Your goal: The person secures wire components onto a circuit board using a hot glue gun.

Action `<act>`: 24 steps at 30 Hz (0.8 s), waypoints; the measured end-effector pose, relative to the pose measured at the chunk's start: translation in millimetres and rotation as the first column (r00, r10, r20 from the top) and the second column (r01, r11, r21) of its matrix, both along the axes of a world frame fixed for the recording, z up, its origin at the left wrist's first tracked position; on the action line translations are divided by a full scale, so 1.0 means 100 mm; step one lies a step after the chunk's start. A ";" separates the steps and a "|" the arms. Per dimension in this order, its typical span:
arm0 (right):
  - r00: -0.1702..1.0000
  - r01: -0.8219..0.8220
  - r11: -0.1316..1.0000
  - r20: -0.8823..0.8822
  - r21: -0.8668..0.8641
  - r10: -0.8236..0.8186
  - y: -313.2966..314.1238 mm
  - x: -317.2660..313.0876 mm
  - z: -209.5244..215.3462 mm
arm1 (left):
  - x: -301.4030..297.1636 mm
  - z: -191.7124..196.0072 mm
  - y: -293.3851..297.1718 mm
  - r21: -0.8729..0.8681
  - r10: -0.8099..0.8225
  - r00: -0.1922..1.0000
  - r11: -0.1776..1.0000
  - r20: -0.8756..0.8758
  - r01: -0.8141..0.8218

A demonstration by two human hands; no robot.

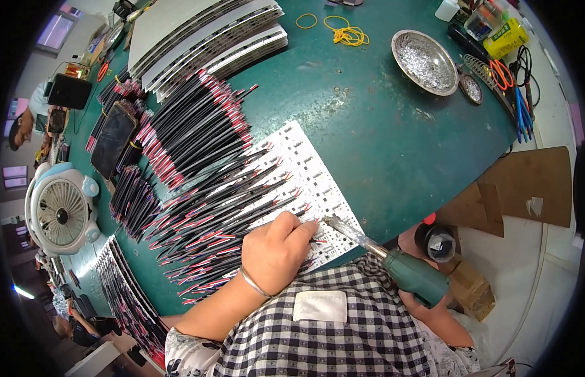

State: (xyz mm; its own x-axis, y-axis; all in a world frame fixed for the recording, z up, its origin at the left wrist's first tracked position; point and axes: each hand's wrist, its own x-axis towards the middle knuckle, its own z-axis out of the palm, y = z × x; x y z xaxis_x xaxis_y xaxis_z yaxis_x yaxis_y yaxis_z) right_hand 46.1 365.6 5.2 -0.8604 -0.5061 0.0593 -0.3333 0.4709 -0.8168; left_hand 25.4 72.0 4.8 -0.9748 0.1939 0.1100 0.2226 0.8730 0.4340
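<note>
Far left: small white fan point(61, 212) at the edge of the green worktop point(380, 144). Next to it, bundles of thin red-and-black wire leads point(192, 132), and a loose row of the same leads fanned across the white circuit panel point(317, 182).

Left hand point(276, 251) rests on the panel's near edge, fingers curled, fingertips pinching one lead down against the board. Judgement: the leads are light, thin and springy, and will skid unless pinned close to the stripped end; best held by the insulation just behind the tip. The panel looks thin and flat, likely to flex, better pressed flat than lifted.

Right hand point(430, 301), mostly hidden behind the handle, is closed around the green grip of a soldering iron point(374, 245), its tip just beside the left fingertips. Judgement: the metal shaft is hot; hold by the grip only.

Far right, well apart: metal dish point(424, 61).
</note>
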 end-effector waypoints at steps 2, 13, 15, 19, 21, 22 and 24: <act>0.999 0.000 1.000 0.039 -0.008 0.000 0.00 0.00 0.00 | 0.00 0.00 0.00 0.000 -0.002 1.000 1.000 0.002 0.002; 1.000 -0.028 0.997 0.002 0.078 0.028 0.06 0.04 -0.04 | -0.03 0.02 0.01 0.005 0.008 1.000 1.000 0.018 -0.008; 1.000 -0.022 0.995 -0.009 0.092 0.023 0.08 0.06 -0.05 | -0.03 0.02 0.00 0.017 0.011 1.000 1.000 0.027 -0.012; 0.995 -0.056 0.991 -0.071 0.121 0.064 0.08 0.04 -0.05 | -0.03 0.02 -0.02 0.035 -0.003 0.999 0.999 0.052 0.001; 0.996 -0.034 0.994 -0.074 0.101 0.041 0.03 0.02 -0.05 | -0.04 0.02 -0.02 0.037 -0.009 0.999 0.999 0.051 0.007; 0.997 -0.013 0.997 -0.077 0.082 0.019 0.02 0.01 -0.05 | -0.04 0.02 -0.02 0.041 -0.014 0.999 0.999 0.049 0.012; 0.998 -0.026 0.997 -0.049 0.068 0.030 0.03 0.00 -0.05 | -0.04 0.01 -0.02 0.043 -0.017 0.999 0.999 0.048 0.015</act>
